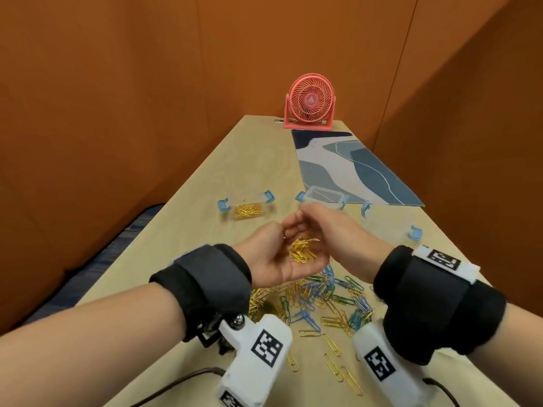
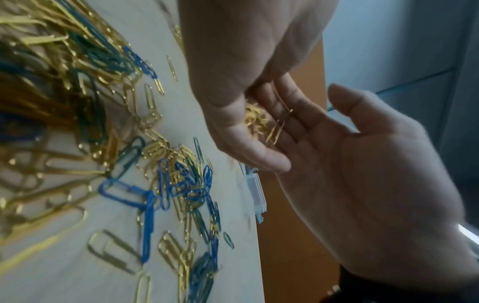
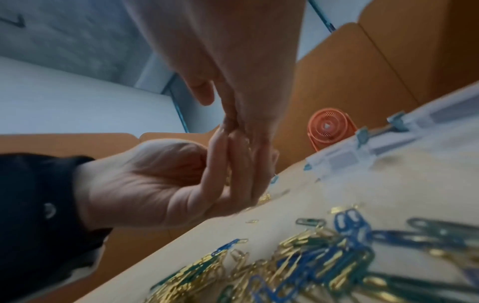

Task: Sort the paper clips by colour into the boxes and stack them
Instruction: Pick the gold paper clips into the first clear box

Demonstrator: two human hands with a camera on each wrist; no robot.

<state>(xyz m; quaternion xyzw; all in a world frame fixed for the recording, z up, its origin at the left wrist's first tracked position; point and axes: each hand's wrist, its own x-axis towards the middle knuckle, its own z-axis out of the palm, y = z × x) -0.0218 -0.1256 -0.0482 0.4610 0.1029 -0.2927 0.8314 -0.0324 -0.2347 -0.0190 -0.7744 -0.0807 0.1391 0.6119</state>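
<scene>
Left hand point(image 1: 276, 261) was cupped palm-up, holding gold clips point(image 1: 302, 251); right hand point(image 1: 326, 227) was loosely curled over them, grasp unclear. Gold-clip box point(image 1: 248, 208), long axis across frame, sat upper left of the hands on the counter point(image 1: 205, 230); left hand nearer.

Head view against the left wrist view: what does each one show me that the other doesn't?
Only the head view shows the box holding gold clips, the empty clear box, the pink fan and the patterned mat. Only the left wrist view shows a gold clip lying against the left hand's fingers. Both show the left hand cupping gold clips, the right hand over it, and the mixed pile.
</scene>
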